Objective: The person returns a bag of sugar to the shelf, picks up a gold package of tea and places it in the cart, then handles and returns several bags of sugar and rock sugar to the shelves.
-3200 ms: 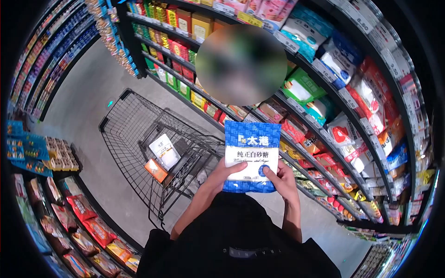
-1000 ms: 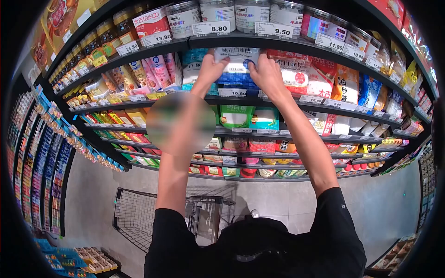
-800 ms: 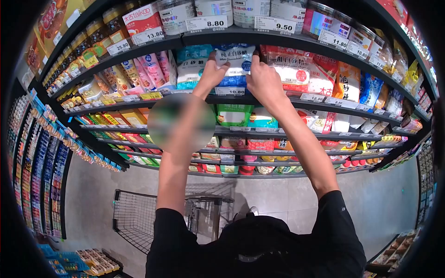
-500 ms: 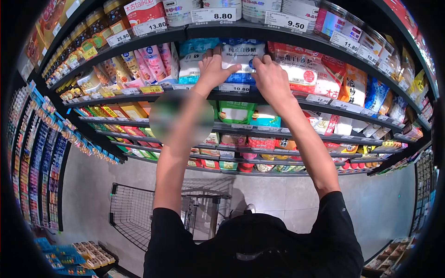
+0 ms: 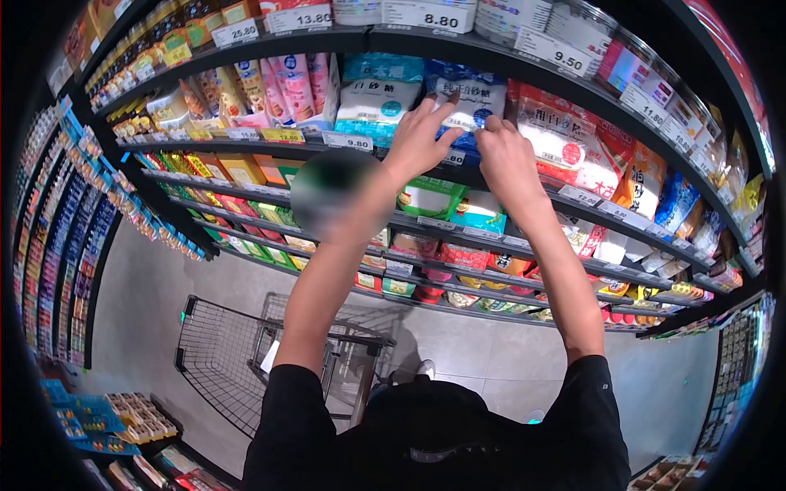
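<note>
A blue-and-white bag of white sugar (image 5: 479, 102) stands on the middle shelf, leaning slightly back. My left hand (image 5: 419, 141) lies against its left front side, fingers stretched and thumb apart. At the bag's lower right side, my right hand (image 5: 505, 155) has its fingers curled in on the edge; the fingertips are partly hidden. Left of it stands a teal-and-white sugar bag (image 5: 378, 96), close to my left fingers. On the other side is a red-and-white sugar bag (image 5: 550, 131), just beyond my right hand.
A shelf edge with price tags (image 5: 348, 141) runs beneath the bags, and another shelf with jars (image 5: 565, 33) overhangs them. Lower shelves hold green bags (image 5: 430, 196) and other packets. A wire shopping cart (image 5: 225, 360) stands on the floor at my left.
The view has tilted and shifted, so the shelf appears lower and further right. My left hand has moved off the teal bag's edge onto the blue-and-white bag's front. My right hand stays at its right side.
</note>
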### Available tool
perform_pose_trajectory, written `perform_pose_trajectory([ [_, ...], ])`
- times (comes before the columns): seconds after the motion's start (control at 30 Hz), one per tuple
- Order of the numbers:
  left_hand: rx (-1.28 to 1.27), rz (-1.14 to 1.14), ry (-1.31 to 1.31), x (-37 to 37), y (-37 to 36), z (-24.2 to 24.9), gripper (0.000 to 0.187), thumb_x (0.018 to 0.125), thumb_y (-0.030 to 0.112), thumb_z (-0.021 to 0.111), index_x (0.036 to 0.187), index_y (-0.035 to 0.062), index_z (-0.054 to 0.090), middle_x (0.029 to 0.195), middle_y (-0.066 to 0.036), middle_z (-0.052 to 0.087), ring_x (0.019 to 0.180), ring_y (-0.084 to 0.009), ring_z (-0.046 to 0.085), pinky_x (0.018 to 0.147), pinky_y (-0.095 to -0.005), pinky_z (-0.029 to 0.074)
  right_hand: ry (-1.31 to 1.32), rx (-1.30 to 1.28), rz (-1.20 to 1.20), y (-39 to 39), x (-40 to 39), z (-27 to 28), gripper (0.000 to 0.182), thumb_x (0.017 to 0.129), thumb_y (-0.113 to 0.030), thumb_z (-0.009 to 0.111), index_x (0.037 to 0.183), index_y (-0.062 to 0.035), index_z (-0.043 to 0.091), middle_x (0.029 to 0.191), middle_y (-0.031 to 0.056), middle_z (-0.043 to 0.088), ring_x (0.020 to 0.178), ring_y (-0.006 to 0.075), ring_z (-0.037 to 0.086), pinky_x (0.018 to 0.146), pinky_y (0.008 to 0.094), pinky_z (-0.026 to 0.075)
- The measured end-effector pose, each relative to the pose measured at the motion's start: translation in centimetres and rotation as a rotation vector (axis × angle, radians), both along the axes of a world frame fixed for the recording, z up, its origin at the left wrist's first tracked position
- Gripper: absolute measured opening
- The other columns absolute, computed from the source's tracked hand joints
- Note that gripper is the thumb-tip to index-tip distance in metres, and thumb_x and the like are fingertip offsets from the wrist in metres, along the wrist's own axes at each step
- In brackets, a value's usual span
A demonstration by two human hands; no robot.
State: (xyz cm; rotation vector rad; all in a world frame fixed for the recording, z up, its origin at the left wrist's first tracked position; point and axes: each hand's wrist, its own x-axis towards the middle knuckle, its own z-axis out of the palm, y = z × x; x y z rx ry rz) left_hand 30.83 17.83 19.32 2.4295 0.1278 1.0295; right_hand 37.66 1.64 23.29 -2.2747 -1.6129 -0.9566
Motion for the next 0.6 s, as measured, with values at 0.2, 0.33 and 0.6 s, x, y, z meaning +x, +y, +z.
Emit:
perform_pose_trajectory([
  [0.2,0.135,0.094,0.132,0.1,0.5,0.2,0.055,0.089,0.046,0.055,0.135,0.016,0.05,0.132,-0.022,0.05,0.127,-0.036,0.044,0.109,-0.0518,0.024,0.041,-0.043,0.039,0.4,0.8,0.5,0.003,0.072,0.002,0.06,0.072,0.0001,0.063,0.086,0.0164,0.062,0.081,0.0349,0.062,0.072,0.0452,0.051],
  [0.33,0.315,0.287,0.005,1.3,0.3,-1.6,0.065,0.089,0.056,0.048,0.143,0.0215,0.042,0.141,-0.026,0.04,0.143,-0.0359,0.016,0.113,-0.0574,0.007,0.126,-0.106,0.023,0.8,1.4,1.4,0.003,0.072,0.0,0.064,0.074,0.0011,0.066,0.084,0.0172,0.064,0.078,0.0371,0.063,0.072,0.045,0.051],
  [0.6,0.33,0.391,0.199,0.8,-0.3,-0.2,0.073,0.088,0.071,0.034,0.145,0.0257,0.04,0.147,-0.031,0.028,0.145,-0.0382,0.012,0.113,-0.058,-0.001,0.108,-0.101,0.014,0.8,1.8,1.0,0.008,0.073,-0.003,0.062,0.077,0.0019,0.066,0.086,0.019,0.064,0.08,0.0379,0.063,0.074,0.0457,0.051],
])
